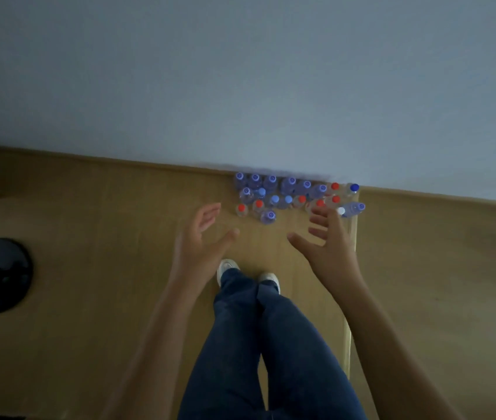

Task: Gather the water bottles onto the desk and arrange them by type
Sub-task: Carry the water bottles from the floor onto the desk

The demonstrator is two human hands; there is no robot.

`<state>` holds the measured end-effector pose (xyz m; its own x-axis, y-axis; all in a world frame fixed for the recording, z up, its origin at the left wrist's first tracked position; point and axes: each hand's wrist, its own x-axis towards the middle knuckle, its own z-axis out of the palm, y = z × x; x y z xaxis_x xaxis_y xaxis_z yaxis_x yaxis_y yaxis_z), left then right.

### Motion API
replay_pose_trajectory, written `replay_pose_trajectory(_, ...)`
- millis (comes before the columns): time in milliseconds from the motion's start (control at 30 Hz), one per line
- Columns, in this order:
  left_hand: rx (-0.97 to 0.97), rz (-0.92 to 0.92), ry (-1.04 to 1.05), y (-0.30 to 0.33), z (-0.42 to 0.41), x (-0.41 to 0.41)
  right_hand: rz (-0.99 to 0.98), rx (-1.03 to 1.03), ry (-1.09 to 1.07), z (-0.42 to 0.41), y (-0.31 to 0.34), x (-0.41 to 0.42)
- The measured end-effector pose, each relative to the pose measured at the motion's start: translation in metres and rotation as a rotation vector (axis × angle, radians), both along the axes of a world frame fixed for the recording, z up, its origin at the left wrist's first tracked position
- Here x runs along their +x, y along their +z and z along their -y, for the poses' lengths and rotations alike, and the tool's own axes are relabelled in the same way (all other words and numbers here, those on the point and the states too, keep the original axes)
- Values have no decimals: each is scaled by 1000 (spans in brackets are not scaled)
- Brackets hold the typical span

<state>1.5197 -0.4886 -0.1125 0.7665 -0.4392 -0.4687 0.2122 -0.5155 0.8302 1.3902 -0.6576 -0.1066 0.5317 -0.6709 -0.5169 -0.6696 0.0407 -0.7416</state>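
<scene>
text: none legible | bottle caps (pixel 289 180): faint marks, perhaps logos, too blurred

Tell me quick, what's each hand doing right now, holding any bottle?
Left hand: open, fingers spread, holding nothing.
Right hand: open, fingers spread, holding nothing, reaching toward the bottles on the floor.

Both bare forearms reached forward and down from the lower edge of the view, well apart. The left hand (pixel 202 237) was spread, palm turned inward toward the other, fingers straight and thumb splayed out to its right. The right hand (pixel 327 237) mirrored it, fingers fanned and slightly bent, thumb pointing toward the left hand. Neither hand held anything.
</scene>
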Motion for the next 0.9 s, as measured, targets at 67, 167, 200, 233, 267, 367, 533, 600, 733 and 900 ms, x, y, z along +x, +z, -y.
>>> replay_pose_trajectory(67,4,-17,11,-31,2,10,-2,19,-36,-2,-24,11)
replay_pose_trajectory(167,-8,-29,47,-88,5,19,-10,49,-59,-1,-71,26)
replay_pose_trajectory(200,-11,-32,57,-109,6,21,-16,51,-63,0,-90,30)
replay_pose_trajectory(233,-9,-30,60,-130,7,22,-21,49,-67,1,-109,33)
replay_pose_trajectory(267,-6,-23,59,-153,9,23,-23,47,-66,2,-131,37)
replay_pose_trajectory(367,-4,2,50,-229,15,28,-38,50,-78,6,-205,44)
replay_pose_trajectory(533,-21,57,55,-355,25,34,-55,8,-116,16,-333,44)
replay_pose_trajectory(600,-23,84,36,-406,30,35,-64,-15,-127,21,-384,42)
replay_pose_trajectory(733,-19,112,-5,-504,36,39,-75,-31,-134,26,-484,38)
replay_pose_trajectory(900,-31,134,-44,-610,44,45,-64,-47,-123,29,-592,40)
